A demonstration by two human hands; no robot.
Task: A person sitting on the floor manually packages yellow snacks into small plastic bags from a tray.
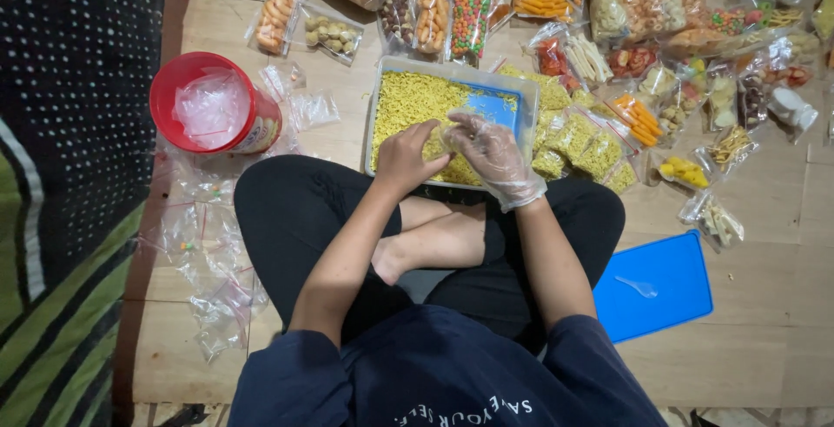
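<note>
- A red tub [187,88] on the floor holds clear bags.
- The left hand [404,156], bare, pinches a small clear bag [453,132] over the tray [382,75] of yellow snack.
- The right hand [495,159], gloved, curls on the bag; its fingers hide the bag's contents.
- A blue lid [656,284] lies right.

the right hand [495,156] wears a thin, glossy clear plastic glove, the blue tub [512,88] is smooth plastic, and the floor [764,305] at four o'clock is matt pale wood.
</note>
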